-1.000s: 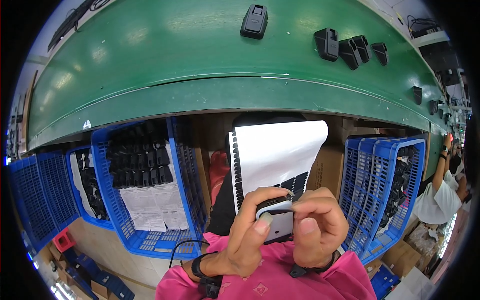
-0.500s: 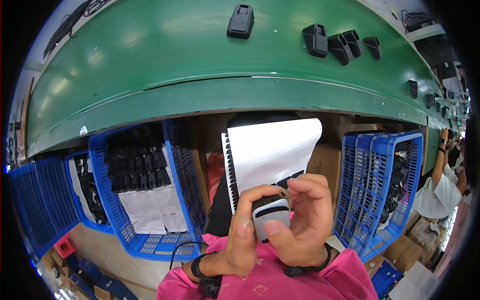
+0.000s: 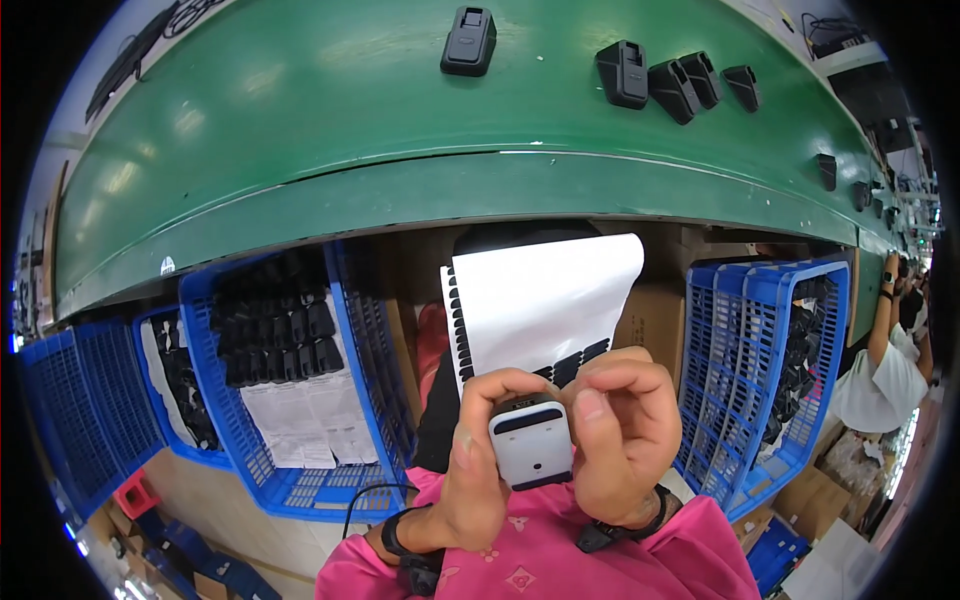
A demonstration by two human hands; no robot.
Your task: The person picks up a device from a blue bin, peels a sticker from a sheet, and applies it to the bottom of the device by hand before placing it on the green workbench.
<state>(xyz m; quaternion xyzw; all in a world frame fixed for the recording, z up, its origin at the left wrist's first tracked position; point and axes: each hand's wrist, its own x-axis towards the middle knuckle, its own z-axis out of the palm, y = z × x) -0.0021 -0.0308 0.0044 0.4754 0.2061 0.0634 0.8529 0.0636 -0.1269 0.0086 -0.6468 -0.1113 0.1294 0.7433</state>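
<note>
My left hand [image 3: 473, 480] grips a small boxy device [image 3: 531, 452] with a pale grey face, a black strip near its top and a dark body. Close by on its right is my right hand [image 3: 628, 440], its fingers curled in and thumb drawn up to the index finger. Whatever may be in that pinch is too small or hidden to make out. Beneath both hands, on my lap, lies a white sheet [image 3: 545, 300] with black sticker-like pieces [image 3: 582, 358] along its left and lower edges. Its upper right corner curls.
A green bench [image 3: 330, 100] spans the far side, holding a black charger-like cradle [image 3: 469, 42] and several more at right. Blue crates [image 3: 290, 490] of black parts stand at left, another blue crate [image 3: 735, 400] at right. Beyond it, a person's arm [image 3: 880, 320] reaches the bench.
My right thumb has come off the device's face and the right hand has shifted slightly right. The device now shows its whole pale face in my left hand.
</note>
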